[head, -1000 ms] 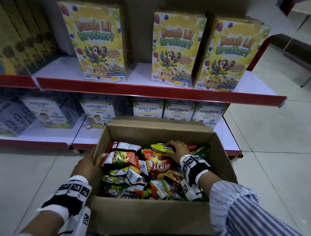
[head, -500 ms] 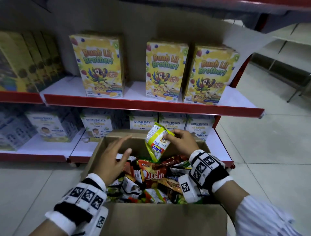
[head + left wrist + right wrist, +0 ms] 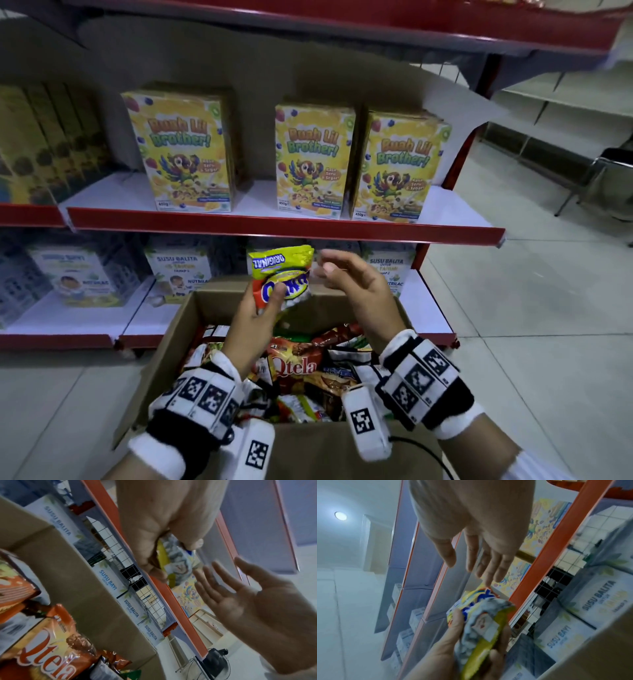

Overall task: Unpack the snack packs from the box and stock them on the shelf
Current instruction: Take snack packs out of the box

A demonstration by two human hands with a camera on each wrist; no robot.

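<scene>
A yellow, green and orange snack pack (image 3: 282,277) is held upside down above the far end of the cardboard box (image 3: 181,329). My left hand (image 3: 255,313) grips its lower part, thumb across the front; the same snack pack (image 3: 173,555) (image 3: 479,615) shows crumpled in both wrist views. My right hand (image 3: 346,284) hovers just right of the pack with straight, spread fingers (image 3: 488,561) and holds nothing. The box is full of several snack packs, an orange Qtela pack (image 3: 294,368) on top. The red-edged shelf (image 3: 284,226) with cereal boxes runs above.
Three yellow cereal boxes (image 3: 315,161) stand on the middle shelf, with white gaps between them. Milk cartons (image 3: 178,270) line the bottom shelf behind the box. Tiled floor (image 3: 534,308) stretches to the right; a chair (image 3: 609,171) stands far right.
The right hand lifted the pack out of the box, passed it to the left hand and let go. The left hand left the box rim and took the pack. The view tilted up.
</scene>
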